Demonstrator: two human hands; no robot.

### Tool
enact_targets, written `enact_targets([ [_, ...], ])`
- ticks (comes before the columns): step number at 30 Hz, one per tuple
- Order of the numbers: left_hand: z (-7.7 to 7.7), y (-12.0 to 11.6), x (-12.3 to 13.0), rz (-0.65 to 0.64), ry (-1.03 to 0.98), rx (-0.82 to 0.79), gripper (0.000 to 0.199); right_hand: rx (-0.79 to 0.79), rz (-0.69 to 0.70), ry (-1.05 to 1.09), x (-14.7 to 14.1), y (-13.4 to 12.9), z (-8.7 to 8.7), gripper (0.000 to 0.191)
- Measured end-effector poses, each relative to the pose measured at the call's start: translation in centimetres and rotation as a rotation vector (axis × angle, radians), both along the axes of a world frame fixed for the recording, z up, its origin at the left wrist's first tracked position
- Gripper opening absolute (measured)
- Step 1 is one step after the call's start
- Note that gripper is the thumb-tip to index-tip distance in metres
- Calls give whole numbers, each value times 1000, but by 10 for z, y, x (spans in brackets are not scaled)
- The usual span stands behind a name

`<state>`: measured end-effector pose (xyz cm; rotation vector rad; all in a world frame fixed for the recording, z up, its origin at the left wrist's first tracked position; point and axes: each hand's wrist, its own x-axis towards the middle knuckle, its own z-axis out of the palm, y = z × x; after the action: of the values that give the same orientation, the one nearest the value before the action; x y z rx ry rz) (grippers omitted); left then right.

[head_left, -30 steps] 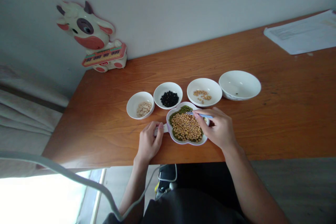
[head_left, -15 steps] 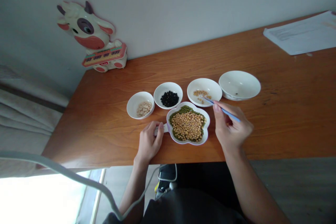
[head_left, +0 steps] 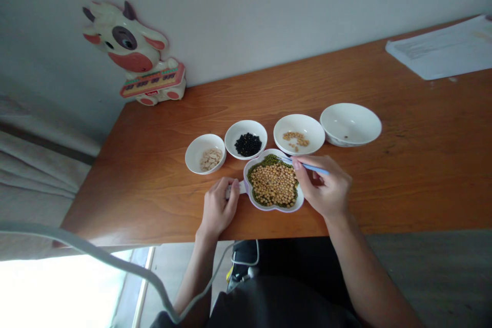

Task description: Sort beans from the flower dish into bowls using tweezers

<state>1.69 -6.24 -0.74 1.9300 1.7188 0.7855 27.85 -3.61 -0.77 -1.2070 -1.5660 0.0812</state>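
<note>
My left hand (head_left: 220, 205) grips the handle of a flower-shaped dish (head_left: 246, 187), which holds yellow beans (head_left: 273, 184) lying over green beans (head_left: 271, 159). My right hand (head_left: 326, 187) pinches a slim blue tool (head_left: 315, 169), its tip over the dish's upper part. Behind the dish, a white bowl (head_left: 315, 130) has a few yellow beans (head_left: 295, 138) in it. Left of that, another bowl (head_left: 235, 130) contains black beans (head_left: 248, 144). The leftmost bowl (head_left: 194, 151) holds pale flat seeds (head_left: 210, 159).
At the right, a larger white bowl (head_left: 353, 123) has one small dark speck inside. A cow-shaped toy keyboard (head_left: 142, 61) stands at the table's back left. Papers (head_left: 442, 48) lie at the back right. A pale cable (head_left: 115, 261) crosses the lower left.
My right hand has moved left and slightly down with the blue tool, whose tip has gone from the bowl of yellow beans to the flower-shaped dish. My left hand has stayed still.
</note>
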Motion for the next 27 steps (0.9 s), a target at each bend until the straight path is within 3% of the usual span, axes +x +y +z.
enact_targets([
  [27,0,0,1,-10,-11,10,34,-109,127,-102,1,2,-4,11],
])
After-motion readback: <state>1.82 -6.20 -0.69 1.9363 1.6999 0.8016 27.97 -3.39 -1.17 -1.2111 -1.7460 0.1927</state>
